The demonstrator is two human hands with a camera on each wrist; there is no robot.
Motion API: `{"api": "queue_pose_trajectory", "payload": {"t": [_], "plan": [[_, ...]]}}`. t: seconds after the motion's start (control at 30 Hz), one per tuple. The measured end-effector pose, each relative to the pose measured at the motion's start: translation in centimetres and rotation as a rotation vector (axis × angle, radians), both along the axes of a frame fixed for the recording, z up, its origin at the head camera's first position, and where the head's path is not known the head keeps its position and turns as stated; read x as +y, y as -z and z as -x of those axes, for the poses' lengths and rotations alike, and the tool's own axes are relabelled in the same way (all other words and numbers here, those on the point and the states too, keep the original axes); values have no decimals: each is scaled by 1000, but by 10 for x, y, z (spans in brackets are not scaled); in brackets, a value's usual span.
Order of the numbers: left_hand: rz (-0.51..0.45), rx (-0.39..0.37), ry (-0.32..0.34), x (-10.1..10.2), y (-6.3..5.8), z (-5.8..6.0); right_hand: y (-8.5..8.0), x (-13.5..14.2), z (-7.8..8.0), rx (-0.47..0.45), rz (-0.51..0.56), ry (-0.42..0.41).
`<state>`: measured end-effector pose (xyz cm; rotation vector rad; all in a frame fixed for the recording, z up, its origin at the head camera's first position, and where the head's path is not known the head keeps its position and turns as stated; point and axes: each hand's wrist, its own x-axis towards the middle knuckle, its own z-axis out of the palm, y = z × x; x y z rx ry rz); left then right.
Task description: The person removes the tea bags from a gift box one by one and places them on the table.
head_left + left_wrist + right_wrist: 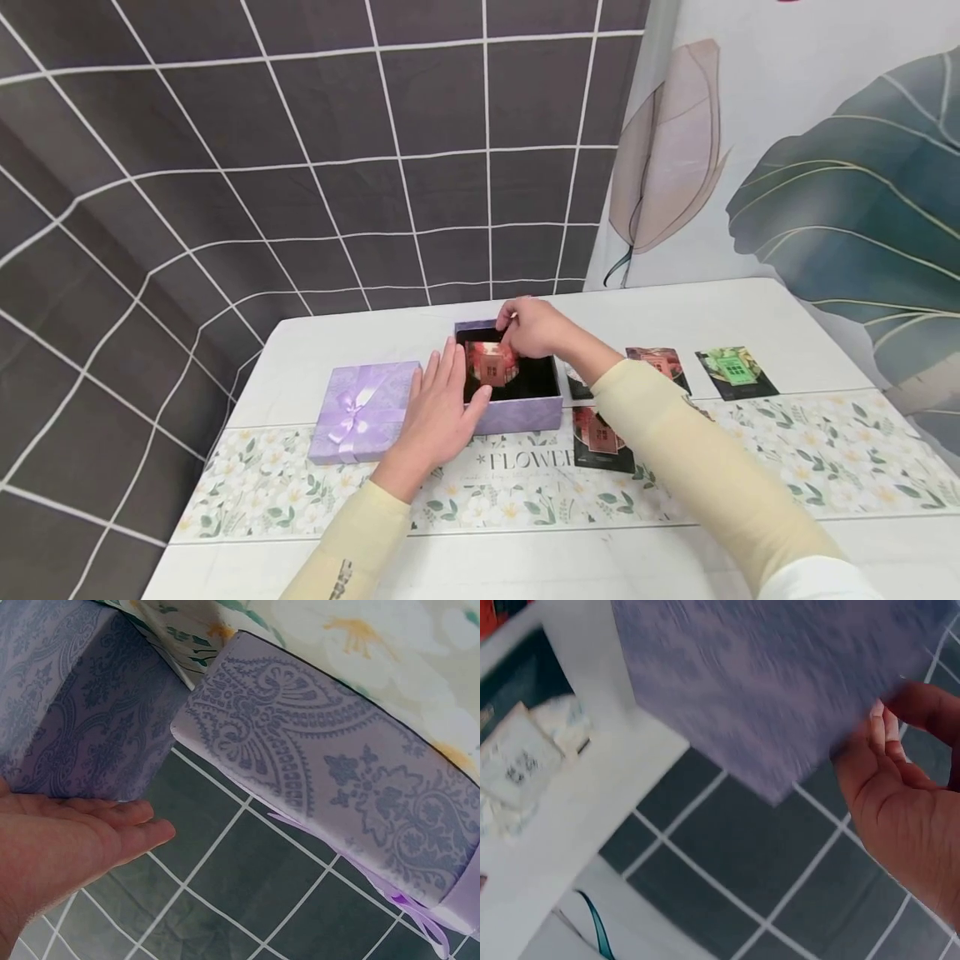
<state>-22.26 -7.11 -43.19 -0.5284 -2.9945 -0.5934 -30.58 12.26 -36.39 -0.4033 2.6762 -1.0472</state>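
A purple patterned gift box point(520, 414), dark inside, stands uncovered at the middle of the table. Within it a small flat packet with a red house picture point(491, 367) leans near the left wall. My right hand point(534, 327) reaches over the box's back right part, fingers bent down and pinching the packet at its upper right edge. In the right wrist view the box wall hides the fingertips. My left hand point(444, 406) lies with straight fingers along the box's left side, touching the wall, and holds nothing.
Left of the box lies its lavender lid point(360, 412) with a ribbon bow. On the right are flat packets: a green one point(737, 371), a red one point(663, 364), a reddish-black one point(600, 437) and a pale one partly behind my right arm. A dark checked cloth point(375, 167) hangs behind.
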Motion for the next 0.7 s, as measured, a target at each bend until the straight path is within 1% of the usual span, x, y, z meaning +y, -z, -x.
{"api": "queue_pose_trajectory", "payload": {"t": [0.13,0.23,0.4,0.53,0.6,0.7], "plan": [[-13,-12,4,2,0,-1,-19,19,-2,-18,123,33],[-14,-21,7,2,1,-1,-34,36,-4,-10,198,50],[-12,-20,4,3,1,-1,-51,68,-12,-23,311,65],[-13,-2,4,3,1,-1,-59,101,-25,-48,376,86],[-18,2,5,4,1,-2,-60,120,-35,-56,380,103],[-24,2,2,3,2,-3,-54,154,-49,-65,346,137]]}}
